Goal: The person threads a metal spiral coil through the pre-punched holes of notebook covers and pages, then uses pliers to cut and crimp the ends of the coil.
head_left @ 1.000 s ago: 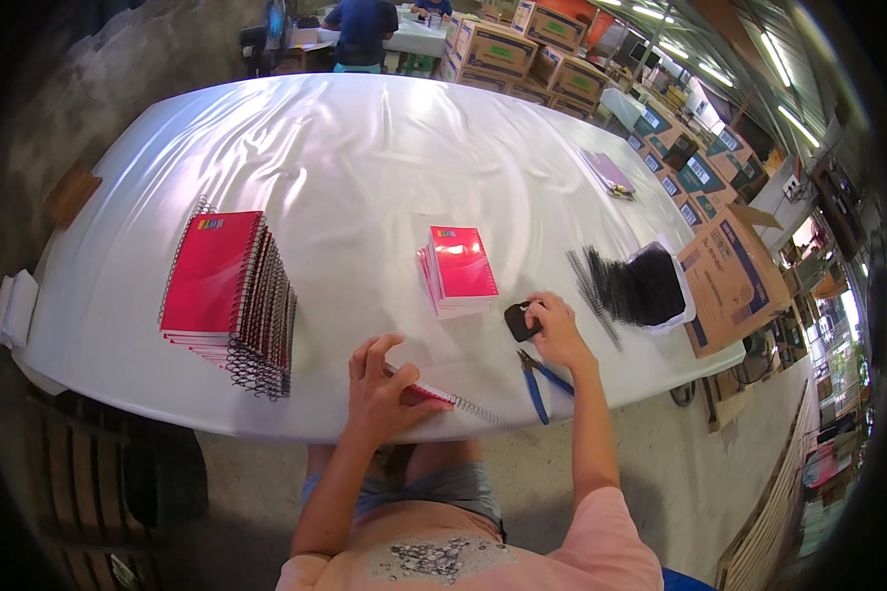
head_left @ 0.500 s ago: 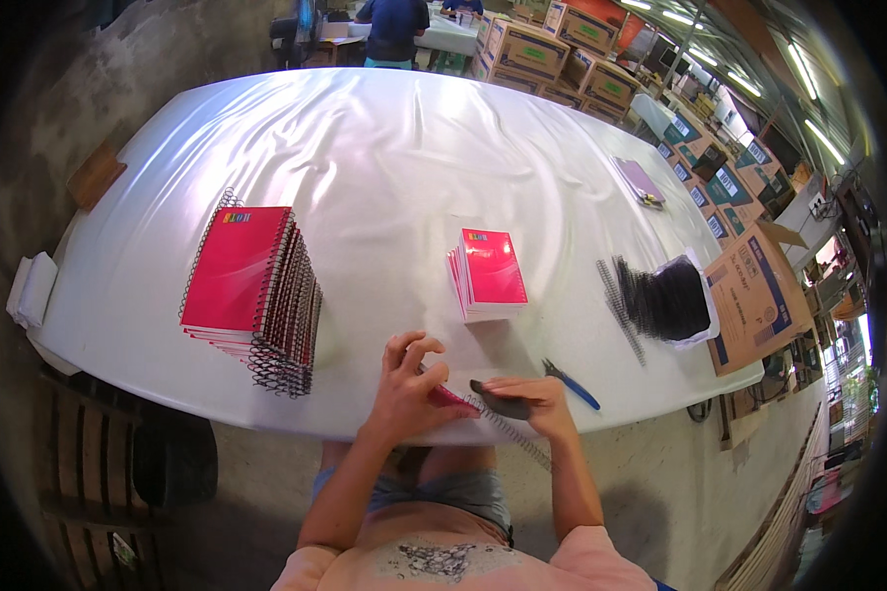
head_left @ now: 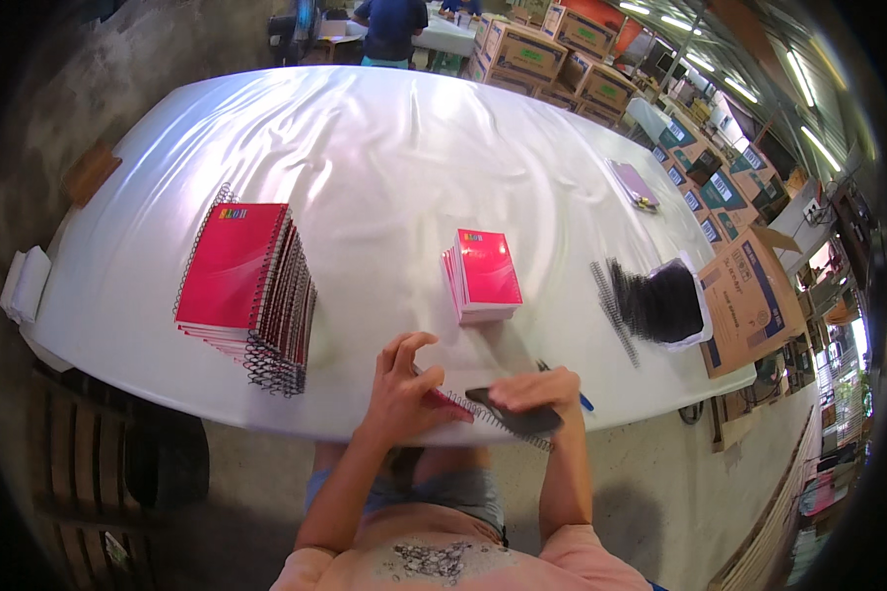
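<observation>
Over the table's near edge, my left hand [head_left: 396, 386] is closed on a red notebook [head_left: 450, 405], which is seen mostly edge-on. A dark wire spiral coil [head_left: 468, 405] runs from the notebook's edge out to the right. My right hand [head_left: 545, 388] grips a flat, dark, rounded pad [head_left: 524, 421], which lies over the coil and hides its middle. How far the coil is threaded into the notebook I cannot tell. Blue-handled pliers [head_left: 586, 402] lie behind my right hand, mostly covered by it.
A tall stack of spiral-bound red notebooks [head_left: 232, 266] stands at left. A smaller stack of red notebooks [head_left: 490, 268] sits mid-table. Black coils [head_left: 650, 305] spill from a white container at right, beside a cardboard box [head_left: 754, 300]. A person [head_left: 392, 30] stands at the far end.
My right hand and the pad have shifted along the coil, and the pad now covers more of it. The pliers have become mostly hidden. My left hand keeps its hold on the notebook.
</observation>
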Available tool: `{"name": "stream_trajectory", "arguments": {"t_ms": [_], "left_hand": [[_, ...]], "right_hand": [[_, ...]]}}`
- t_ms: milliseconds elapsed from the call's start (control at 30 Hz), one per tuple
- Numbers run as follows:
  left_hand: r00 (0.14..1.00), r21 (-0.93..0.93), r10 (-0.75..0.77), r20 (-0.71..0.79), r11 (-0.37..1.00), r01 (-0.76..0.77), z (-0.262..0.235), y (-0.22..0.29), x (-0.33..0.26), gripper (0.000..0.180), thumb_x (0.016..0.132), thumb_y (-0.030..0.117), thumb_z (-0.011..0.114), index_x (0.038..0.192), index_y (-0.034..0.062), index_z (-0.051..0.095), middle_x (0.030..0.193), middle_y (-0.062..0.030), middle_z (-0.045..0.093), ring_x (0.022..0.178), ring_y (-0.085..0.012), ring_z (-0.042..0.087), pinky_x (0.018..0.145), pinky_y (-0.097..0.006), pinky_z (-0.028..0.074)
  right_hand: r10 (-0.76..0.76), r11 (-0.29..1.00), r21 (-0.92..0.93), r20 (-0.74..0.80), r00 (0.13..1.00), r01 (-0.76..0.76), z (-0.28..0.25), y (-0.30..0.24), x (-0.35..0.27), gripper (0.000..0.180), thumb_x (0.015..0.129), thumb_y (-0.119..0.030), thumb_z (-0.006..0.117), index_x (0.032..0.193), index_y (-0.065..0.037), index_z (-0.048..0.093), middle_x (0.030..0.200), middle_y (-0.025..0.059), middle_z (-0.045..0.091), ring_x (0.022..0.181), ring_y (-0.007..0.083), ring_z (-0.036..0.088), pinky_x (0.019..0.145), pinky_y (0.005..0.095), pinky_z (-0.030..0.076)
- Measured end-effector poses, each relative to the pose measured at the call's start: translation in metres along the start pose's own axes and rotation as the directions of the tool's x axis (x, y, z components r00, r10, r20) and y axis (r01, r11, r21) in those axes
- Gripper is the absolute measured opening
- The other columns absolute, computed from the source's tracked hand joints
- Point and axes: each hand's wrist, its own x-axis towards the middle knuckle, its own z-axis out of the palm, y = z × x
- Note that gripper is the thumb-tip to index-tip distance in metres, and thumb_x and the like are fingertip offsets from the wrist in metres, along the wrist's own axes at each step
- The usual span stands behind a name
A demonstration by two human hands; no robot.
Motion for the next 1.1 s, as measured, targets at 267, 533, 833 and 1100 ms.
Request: {"name": "stream_trajectory", "arguments": {"t_ms": [267, 533, 833, 1100], "left_hand": [[0.998, -0.004, -0.065, 0.024, 0.998, 0.065, 0.004, -0.008, 0.003, 0.053, 0.047, 0.038, 0.087, 0.073, 0.0075, 0.053, 0.127, -0.0143, 0.042, 0.115, -0.0345, 0.04, 0.091, -0.044, 0.04], [0.968, -0.382, -0.25, 0.022, 0.893, 0.239, 0.009, -0.028, -0.006, 0.065, 0.04, 0.037, 0.092, 0.077, 0.0055, 0.048, 0.117, -0.0128, 0.036, 0.094, -0.0266, 0.048, 0.078, -0.04, 0.048], [0.964, -0.378, -0.266, 0.024, 0.89, 0.255, 0.01, -0.025, 0.001, 0.057, 0.046, 0.03, 0.092, 0.074, 0.0045, 0.049, 0.111, -0.0106, 0.036, 0.086, -0.0212, 0.048, 0.072, -0.036, 0.048], [0.969, -0.215, -0.227, -0.099, 0.956, 0.202, 0.015, -0.009, -0.013, 0.037, 0.057, 0.024, 0.087, 0.081, 0.0099, 0.064, 0.107, -0.011, 0.039, 0.1, -0.0273, 0.043, 0.076, -0.037, 0.043]], "right_hand": [[-0.051, 0.999, 0.012, -0.004, 0.999, 0.052, 0.014, -0.013, 0.01, 0.035, 0.065, 0.013, 0.058, 0.094, -0.002, 0.07, 0.096, 0.0141, 0.069, 0.093, 0.0235, 0.066, 0.084, 0.0321, 0.05], [0.177, 0.917, -0.351, -0.068, 0.982, -0.19, 0.024, -0.008, 0.028, 0.035, 0.063, 0.014, 0.057, 0.093, 0.0, 0.07, 0.094, 0.014, 0.07, 0.089, 0.0227, 0.067, 0.081, 0.0299, 0.051], [0.14, 0.962, -0.22, -0.107, 0.984, -0.16, 0.016, -0.007, 0.018, 0.036, 0.057, 0.011, 0.068, 0.093, 0.005, 0.069, 0.098, 0.0193, 0.068, 0.091, 0.0258, 0.066, 0.079, 0.0339, 0.052], [-0.115, 0.909, -0.386, -0.598, 0.793, -0.159, 0.056, -0.034, -0.007, 0.036, 0.071, 0.005, 0.07, 0.106, 0.003, 0.062, 0.096, 0.0132, 0.064, 0.078, 0.0166, 0.062, 0.069, 0.0292, 0.052]]}}
